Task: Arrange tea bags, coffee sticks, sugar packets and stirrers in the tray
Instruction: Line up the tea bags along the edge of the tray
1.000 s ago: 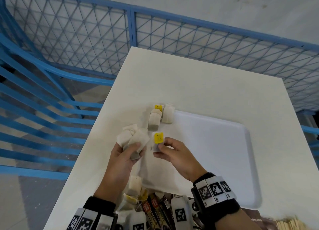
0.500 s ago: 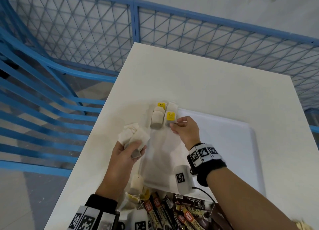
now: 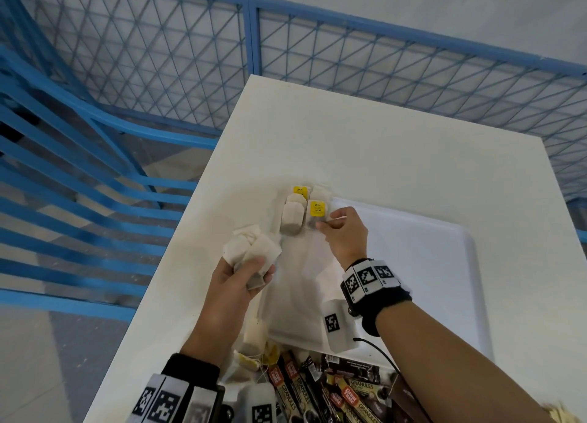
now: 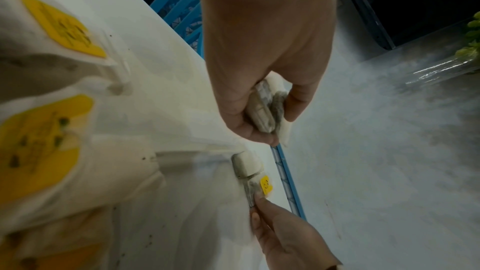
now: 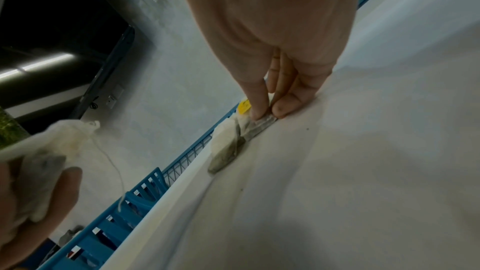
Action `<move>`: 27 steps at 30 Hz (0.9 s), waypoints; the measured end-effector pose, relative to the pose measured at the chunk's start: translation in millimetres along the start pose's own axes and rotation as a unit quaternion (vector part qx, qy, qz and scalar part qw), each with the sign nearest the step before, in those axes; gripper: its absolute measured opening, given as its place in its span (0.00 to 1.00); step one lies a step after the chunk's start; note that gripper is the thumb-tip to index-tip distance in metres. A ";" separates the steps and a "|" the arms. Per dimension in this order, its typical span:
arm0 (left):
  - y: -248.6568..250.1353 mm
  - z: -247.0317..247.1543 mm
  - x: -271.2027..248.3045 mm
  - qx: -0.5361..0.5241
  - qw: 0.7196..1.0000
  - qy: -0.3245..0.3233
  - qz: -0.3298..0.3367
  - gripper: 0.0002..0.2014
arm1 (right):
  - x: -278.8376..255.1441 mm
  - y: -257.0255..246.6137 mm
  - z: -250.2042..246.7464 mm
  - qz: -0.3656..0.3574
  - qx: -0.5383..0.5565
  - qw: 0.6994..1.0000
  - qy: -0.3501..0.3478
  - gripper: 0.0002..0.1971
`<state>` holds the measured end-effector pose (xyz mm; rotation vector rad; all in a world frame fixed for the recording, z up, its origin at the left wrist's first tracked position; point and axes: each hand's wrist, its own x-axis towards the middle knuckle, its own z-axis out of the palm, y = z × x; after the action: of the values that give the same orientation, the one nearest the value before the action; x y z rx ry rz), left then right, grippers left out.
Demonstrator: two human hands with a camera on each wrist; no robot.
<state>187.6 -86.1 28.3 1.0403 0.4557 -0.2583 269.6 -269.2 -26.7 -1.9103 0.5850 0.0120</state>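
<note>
Pinched between thumb and fingertips of the right hand is the near end of a tea bag with a yellow tag, lying flat in the far left corner of the tray; the right wrist view shows the thumb and two fingers closed on its edge. Curled tight, the left hand grips a bunch of tea bags just above the table's left side, close to the tray's left rim.

Largest is the white table, with a blue mesh fence behind it and to its left. On it sits the white tray, shallow and with rounded corners. Its contents are all in the far left corner: a row of tea bags lying side by side and partly overlapping, two showing yellow tags, the held one at the right of the row. I cannot tell the exact count of bags.

At the near edge of the table lies a loose pile of coffee sticks, dark with red and gold print, touching the tray's near rim. Left of them are more tea bags with yellow tags and strings. Pale wooden stirrers just show at the bottom right corner.
</note>
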 end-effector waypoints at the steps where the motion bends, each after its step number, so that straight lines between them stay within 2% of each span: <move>1: 0.1 0.8 0.1 0.001 1.000 -0.002 0.000 0.13 | 1.3 0.4 0.0 -0.002 0.000 1.000 0.000 0.15; 6: 1.1 4.6 -0.2 0.001 1.000 -0.015 0.001 0.15 | 0.9 -2.1 -6.4 -0.004 0.007 1.000 0.015 0.16; 10: 1.4 5.0 -0.9 0.000 1.000 -0.023 0.008 0.18 | -20.0 -10.7 -8.2 -0.027 -0.005 1.000 -0.004 0.09; 12: 1.0 5.2 -1.1 0.004 1.000 -0.027 0.013 0.20 | -37.5 -18.8 -9.4 -0.035 0.024 0.997 -0.059 0.08; 15: 0.1 6.2 -1.1 0.014 0.999 -0.038 0.019 0.22 | -64.8 -29.6 -12.3 -0.029 0.074 0.983 -0.167 0.14; 18: 0.3 8.3 -3.1 0.051 0.996 -0.065 0.025 0.20 | -83.7 -31.9 -11.8 -0.036 0.085 0.968 -0.235 0.13; 22: -0.3 9.6 -6.2 0.073 0.993 -0.093 0.030 0.20 | -91.2 -30.9 -12.8 -0.030 0.126 0.966 -0.222 0.08; 27: -2.1 8.8 -7.4 0.051 0.996 -0.073 0.021 0.17 | -92.0 -29.1 -22.0 0.021 0.201 0.955 -0.219 0.03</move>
<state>182.4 -94.9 33.9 1.1215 0.2914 -0.3209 194.7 -243.9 32.9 -1.4355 0.2957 0.3150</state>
